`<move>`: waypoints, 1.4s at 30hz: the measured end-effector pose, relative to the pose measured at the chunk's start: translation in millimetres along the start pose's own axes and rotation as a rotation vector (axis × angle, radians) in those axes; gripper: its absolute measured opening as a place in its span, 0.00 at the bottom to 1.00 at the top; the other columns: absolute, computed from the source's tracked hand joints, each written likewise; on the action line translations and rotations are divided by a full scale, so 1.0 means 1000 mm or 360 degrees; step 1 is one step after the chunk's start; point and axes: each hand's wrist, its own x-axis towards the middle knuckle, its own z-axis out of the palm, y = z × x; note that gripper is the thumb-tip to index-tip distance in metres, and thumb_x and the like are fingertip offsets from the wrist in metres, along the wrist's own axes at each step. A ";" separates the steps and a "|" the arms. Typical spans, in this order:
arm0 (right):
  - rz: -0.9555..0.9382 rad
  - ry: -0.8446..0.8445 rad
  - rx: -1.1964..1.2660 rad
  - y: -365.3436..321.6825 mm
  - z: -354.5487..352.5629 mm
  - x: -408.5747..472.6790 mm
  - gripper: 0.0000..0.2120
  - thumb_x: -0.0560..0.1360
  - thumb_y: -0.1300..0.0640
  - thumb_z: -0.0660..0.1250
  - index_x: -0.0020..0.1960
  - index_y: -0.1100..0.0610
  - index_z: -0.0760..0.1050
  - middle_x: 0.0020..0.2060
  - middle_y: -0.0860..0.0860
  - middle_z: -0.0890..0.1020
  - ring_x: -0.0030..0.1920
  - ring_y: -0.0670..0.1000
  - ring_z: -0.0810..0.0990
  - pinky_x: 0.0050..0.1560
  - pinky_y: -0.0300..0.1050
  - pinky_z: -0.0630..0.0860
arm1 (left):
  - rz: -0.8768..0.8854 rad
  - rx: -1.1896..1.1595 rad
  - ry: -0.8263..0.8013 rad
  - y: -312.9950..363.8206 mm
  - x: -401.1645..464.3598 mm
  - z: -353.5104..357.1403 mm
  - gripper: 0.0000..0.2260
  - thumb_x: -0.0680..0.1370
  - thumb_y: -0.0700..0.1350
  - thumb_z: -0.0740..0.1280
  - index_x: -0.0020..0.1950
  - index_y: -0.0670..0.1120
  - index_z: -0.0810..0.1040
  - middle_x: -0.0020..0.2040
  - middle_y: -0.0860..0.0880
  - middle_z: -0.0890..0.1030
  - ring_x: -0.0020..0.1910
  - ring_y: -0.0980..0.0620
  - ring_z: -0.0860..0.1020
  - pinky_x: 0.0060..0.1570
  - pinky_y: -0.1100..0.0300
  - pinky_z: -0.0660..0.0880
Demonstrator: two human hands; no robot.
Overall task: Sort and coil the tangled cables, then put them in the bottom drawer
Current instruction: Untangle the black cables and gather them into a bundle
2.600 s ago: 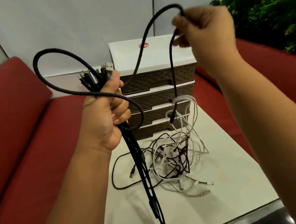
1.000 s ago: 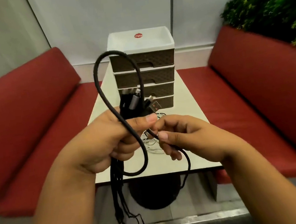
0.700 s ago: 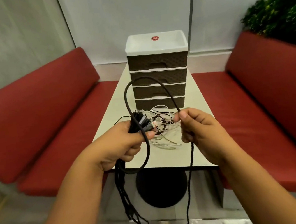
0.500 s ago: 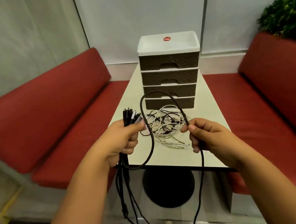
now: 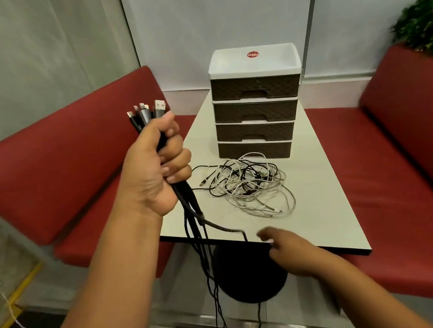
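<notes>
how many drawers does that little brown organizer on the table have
4, stacked in the organizer: top drawer, second drawer, third drawer, and bottom drawer sitting on the table just behind the tangled cables. All look closed.

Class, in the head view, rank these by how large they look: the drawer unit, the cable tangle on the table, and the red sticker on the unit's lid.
1. drawer unit
2. cable tangle, nearly as wide, less tall
3. red sticker, smallest by far
</notes>
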 end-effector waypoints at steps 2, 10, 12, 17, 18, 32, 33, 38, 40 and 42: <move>-0.0316 0.0218 0.0541 -0.027 -0.012 -0.010 0.23 0.74 0.65 0.59 0.65 0.47 0.71 0.64 0.44 0.76 0.65 0.45 0.74 0.68 0.46 0.70 | -0.0001 -0.0011 0.0024 -0.009 0.002 0.008 0.15 0.81 0.50 0.58 0.34 0.50 0.66 0.21 0.56 0.56 0.17 0.60 0.54 0.17 0.69 0.49; -0.0882 0.0224 0.1298 -0.104 -0.003 -0.028 0.05 0.75 0.56 0.68 0.42 0.54 0.75 0.30 0.53 0.78 0.33 0.52 0.78 0.42 0.50 0.73 | -0.0047 -0.0207 -0.0129 -0.038 0.016 0.031 0.15 0.81 0.55 0.59 0.38 0.49 0.66 0.22 0.55 0.57 0.18 0.61 0.55 0.16 0.68 0.53; -0.0867 0.0230 0.1358 -0.099 0.000 -0.023 0.09 0.76 0.56 0.68 0.40 0.58 0.71 0.27 0.55 0.72 0.26 0.51 0.72 0.35 0.49 0.71 | -0.0016 -0.0206 -0.0112 -0.039 0.019 0.027 0.14 0.80 0.55 0.59 0.38 0.49 0.66 0.23 0.55 0.57 0.18 0.61 0.55 0.16 0.69 0.53; -0.0697 0.0114 0.1296 -0.080 0.012 -0.014 0.04 0.78 0.59 0.66 0.47 0.57 0.71 0.29 0.50 0.71 0.24 0.45 0.70 0.26 0.40 0.68 | 0.0081 -0.0396 -0.0116 -0.028 0.035 0.012 0.13 0.78 0.55 0.59 0.37 0.49 0.66 0.22 0.54 0.57 0.17 0.60 0.56 0.15 0.70 0.55; -0.0645 0.0091 0.1250 -0.074 0.018 -0.010 0.04 0.79 0.58 0.65 0.47 0.54 0.71 0.29 0.48 0.71 0.25 0.45 0.70 0.27 0.40 0.69 | 0.0109 -0.0414 -0.0121 -0.023 0.040 0.009 0.13 0.78 0.55 0.59 0.37 0.50 0.66 0.22 0.54 0.58 0.17 0.59 0.57 0.15 0.70 0.55; -0.0262 -0.0337 0.0506 -0.040 0.001 0.084 0.22 0.74 0.58 0.65 0.67 0.46 0.71 0.56 0.46 0.79 0.59 0.45 0.77 0.62 0.44 0.75 | -0.0032 -0.0414 0.0033 -0.026 0.122 -0.064 0.12 0.76 0.51 0.62 0.35 0.51 0.66 0.20 0.53 0.57 0.16 0.58 0.56 0.15 0.69 0.52; -0.0239 -0.0316 0.0446 -0.043 -0.007 0.096 0.24 0.74 0.62 0.62 0.68 0.46 0.70 0.56 0.44 0.79 0.59 0.43 0.77 0.61 0.41 0.75 | -0.0042 -0.0402 0.0061 -0.027 0.130 -0.073 0.11 0.75 0.50 0.63 0.34 0.51 0.66 0.20 0.53 0.57 0.16 0.58 0.56 0.15 0.69 0.51; -0.0243 0.0089 0.0361 -0.067 -0.038 0.157 0.15 0.77 0.63 0.62 0.58 0.49 0.78 0.48 0.41 0.82 0.51 0.43 0.80 0.52 0.41 0.77 | -0.0171 -0.0411 0.0095 -0.035 0.163 -0.106 0.12 0.76 0.52 0.63 0.35 0.50 0.66 0.19 0.53 0.57 0.14 0.59 0.56 0.14 0.69 0.52; -0.0217 0.0363 0.0261 -0.074 -0.050 0.187 0.11 0.78 0.60 0.64 0.55 0.51 0.80 0.44 0.41 0.82 0.43 0.43 0.80 0.44 0.37 0.73 | -0.0220 -0.0435 0.0089 -0.037 0.174 -0.117 0.12 0.76 0.53 0.62 0.36 0.50 0.68 0.19 0.54 0.58 0.14 0.59 0.57 0.13 0.69 0.52; -0.0139 0.0639 0.0187 -0.078 -0.062 0.225 0.09 0.78 0.59 0.64 0.52 0.51 0.80 0.40 0.43 0.81 0.34 0.41 0.76 0.36 0.33 0.68 | -0.0264 -0.0429 0.0105 -0.039 0.190 -0.131 0.11 0.77 0.54 0.61 0.37 0.50 0.69 0.19 0.55 0.58 0.14 0.60 0.57 0.14 0.69 0.52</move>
